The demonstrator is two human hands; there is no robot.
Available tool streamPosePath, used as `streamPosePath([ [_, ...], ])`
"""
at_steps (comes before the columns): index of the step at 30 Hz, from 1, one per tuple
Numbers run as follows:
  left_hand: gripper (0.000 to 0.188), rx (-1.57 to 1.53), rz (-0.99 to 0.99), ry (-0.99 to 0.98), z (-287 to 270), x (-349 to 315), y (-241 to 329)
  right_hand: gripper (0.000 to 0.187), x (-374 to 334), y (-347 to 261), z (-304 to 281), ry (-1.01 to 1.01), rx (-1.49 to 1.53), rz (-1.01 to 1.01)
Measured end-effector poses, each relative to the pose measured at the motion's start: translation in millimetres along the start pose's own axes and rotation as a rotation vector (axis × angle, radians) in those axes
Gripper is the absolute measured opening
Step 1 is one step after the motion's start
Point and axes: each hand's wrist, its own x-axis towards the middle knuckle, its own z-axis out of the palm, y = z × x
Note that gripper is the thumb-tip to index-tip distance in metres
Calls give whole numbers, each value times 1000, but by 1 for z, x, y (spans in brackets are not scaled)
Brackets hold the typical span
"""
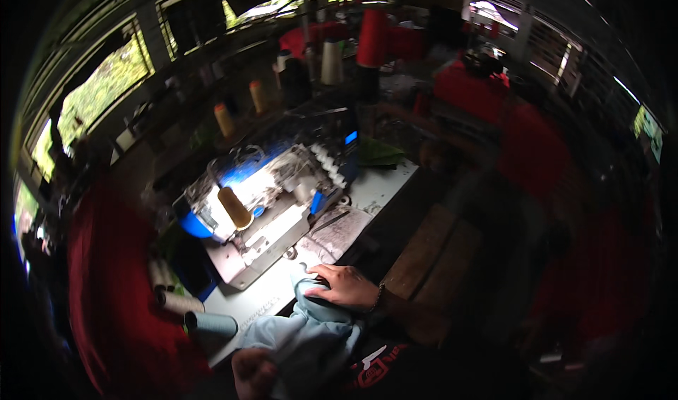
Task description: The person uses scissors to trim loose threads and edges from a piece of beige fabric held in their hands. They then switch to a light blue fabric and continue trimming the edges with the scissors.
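Observation:
A crumpled piece of light blue cloth (328, 329) lies over the front edge of the white sewing table (265, 294) and hangs toward my lap. My right hand (346, 287) is closed on its upper part, thumb and fingers pinching a fold. Low in the picture, my left hand (254, 373) is dim and a little blurred; its fingers look curled at the cloth's left edge. Just beyond the cloth stands a lit white and blue sewing machine (275, 195), with a yellow-brown thread cone (234, 208) at its near side.
A grey-blue thread spool (210, 324) and a whitish spool (180, 302) stand at the table's left edge. Red fabric (113, 294) hangs at far left. A wooden bench (424, 251) is on the right. Tall cones, one red (372, 38), stand behind the machine.

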Motion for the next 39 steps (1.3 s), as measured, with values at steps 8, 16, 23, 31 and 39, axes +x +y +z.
streamPosePath([
  [8,54,93,213,331,49,39,12,57,-20,-71,-47,-428,682,0],
  [16,85,-167,39,-393,39,32,17,22,-9,-75,-64,-692,1664,378],
  [23,17,-494,103,-105,51,27,13,15,20,-53,-83,-292,1556,411],
  [31,26,-538,-56,337,20,96,-32,32,51,55,54,-345,1869,774],
  [39,22,-761,8,427,24,121,-79,37,38,42,69,108,1387,943],
])
